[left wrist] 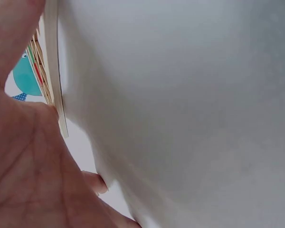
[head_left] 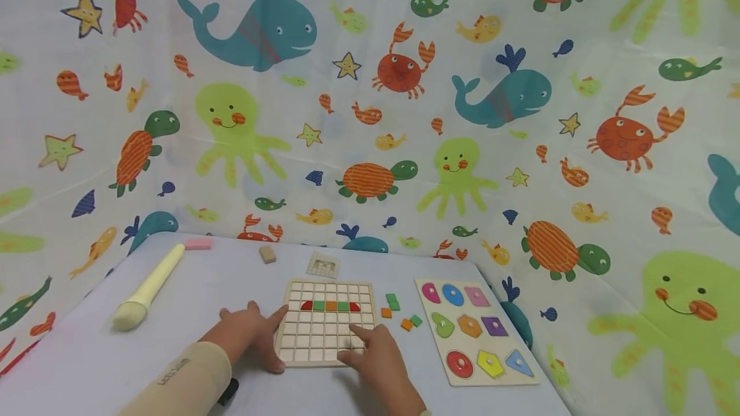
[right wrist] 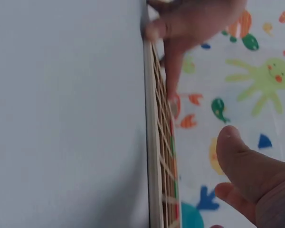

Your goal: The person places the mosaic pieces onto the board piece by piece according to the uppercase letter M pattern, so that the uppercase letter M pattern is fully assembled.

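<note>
Wooden grid tray (head_left: 324, 325), coloured tiles (head_left: 331, 305) inside

Pale table (head_left: 191, 313) carries: wooden grid board (head_left: 325, 321), shape puzzle board (head_left: 474, 331), loose coloured tiles (head_left: 400, 313), cream roller (head_left: 147, 287), pink block (head_left: 198, 244), tan block (head_left: 267, 253), small card (head_left: 322, 264).

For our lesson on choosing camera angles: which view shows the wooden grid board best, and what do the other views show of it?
The head view: the wooden grid board lies whole, its cells and coloured row visible, the left hand and right hand on it. The left wrist view shows only an edge; the right wrist view shows it side-on.
</note>
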`<state>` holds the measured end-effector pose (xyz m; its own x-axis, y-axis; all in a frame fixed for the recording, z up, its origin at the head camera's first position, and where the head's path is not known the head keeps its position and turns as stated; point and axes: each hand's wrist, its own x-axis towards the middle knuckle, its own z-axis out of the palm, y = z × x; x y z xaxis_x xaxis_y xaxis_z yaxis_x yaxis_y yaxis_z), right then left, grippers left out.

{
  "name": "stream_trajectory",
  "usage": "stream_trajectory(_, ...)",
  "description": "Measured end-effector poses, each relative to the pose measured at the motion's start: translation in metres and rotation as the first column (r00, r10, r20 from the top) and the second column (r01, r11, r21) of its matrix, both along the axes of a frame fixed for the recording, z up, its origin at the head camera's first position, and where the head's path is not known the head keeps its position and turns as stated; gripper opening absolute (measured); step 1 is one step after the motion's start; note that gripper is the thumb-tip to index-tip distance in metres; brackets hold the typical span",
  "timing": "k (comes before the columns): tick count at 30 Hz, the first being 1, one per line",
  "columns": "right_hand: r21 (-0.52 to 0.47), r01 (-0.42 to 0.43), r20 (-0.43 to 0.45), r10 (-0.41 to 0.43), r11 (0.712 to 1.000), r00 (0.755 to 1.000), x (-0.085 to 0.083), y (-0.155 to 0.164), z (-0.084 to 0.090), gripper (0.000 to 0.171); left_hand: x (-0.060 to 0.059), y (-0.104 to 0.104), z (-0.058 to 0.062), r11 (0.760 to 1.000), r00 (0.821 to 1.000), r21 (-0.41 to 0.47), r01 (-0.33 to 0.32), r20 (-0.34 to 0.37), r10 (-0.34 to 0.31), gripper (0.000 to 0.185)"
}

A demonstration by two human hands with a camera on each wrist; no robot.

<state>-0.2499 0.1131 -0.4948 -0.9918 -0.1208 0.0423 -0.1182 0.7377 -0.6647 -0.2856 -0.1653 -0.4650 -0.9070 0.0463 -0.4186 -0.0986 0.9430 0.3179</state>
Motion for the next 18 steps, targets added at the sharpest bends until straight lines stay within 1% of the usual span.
stream_trajectory(3, 0.08, 0.056, -0.005, -0.056, 0.995, 0.998, -0.006, 0.023, -0.002, 0.071, 0.0, -0.002, -0.001, 1.0, 1.0, 0.016, -0.015, 0.015, 0.015, 0.125)
stream_trajectory(5, 0.152, 0.095, 0.004, -0.097, 0.984, 0.995, -0.014, 0.043, -0.002, 0.075, 0.0, -0.001, -0.002, 1.0, 1.0, 0.018, -0.013, 0.016, 0.013, 0.125)
stream_trajectory(7, 0.223, 0.142, 0.012, -0.148, 0.964, 0.989, -0.027, 0.064, 0.003, 0.076, 0.0, 0.0, -0.002, 1.0, 1.0, 0.015, -0.003, 0.011, 0.002, 0.125)
stream_trajectory(9, 0.301, 0.174, 0.014, -0.187, 0.937, 0.982, -0.043, 0.086, 0.013, 0.077, 0.0, 0.001, -0.001, 1.0, 1.0, 0.011, 0.002, 0.004, -0.002, 0.125)
stream_trajectory(10, 0.321, 0.183, 0.019, -0.2, 0.929, 0.98, -0.051, 0.095, 0.018, 0.076, 0.0, 0.001, -0.001, 1.0, 1.0, 0.009, 0.003, 0.002, -0.003, 0.125)
stream_trajectory(12, 0.367, 0.182, 0.029, -0.206, 0.912, 0.978, -0.067, 0.112, 0.026, 0.073, 0.0, 0.001, 0.0, 1.0, 1.0, 0.008, -0.002, 0.0, 0.002, 0.125)
stream_trajectory(14, 0.414, 0.144, 0.04, -0.176, 0.899, 0.984, -0.079, 0.124, 0.03, 0.069, 0.0, 0.0, 0.001, 1.0, 1.0, 0.011, -0.014, 0.003, 0.014, 0.126)
stream_trajectory(18, 0.451, 0.1, 0.08, -0.152, 0.887, 0.985, -0.095, 0.135, 0.026, 0.058, 0.0, 0.0, 0.003, 0.999, 0.999, 0.021, -0.034, 0.011, 0.033, 0.127)
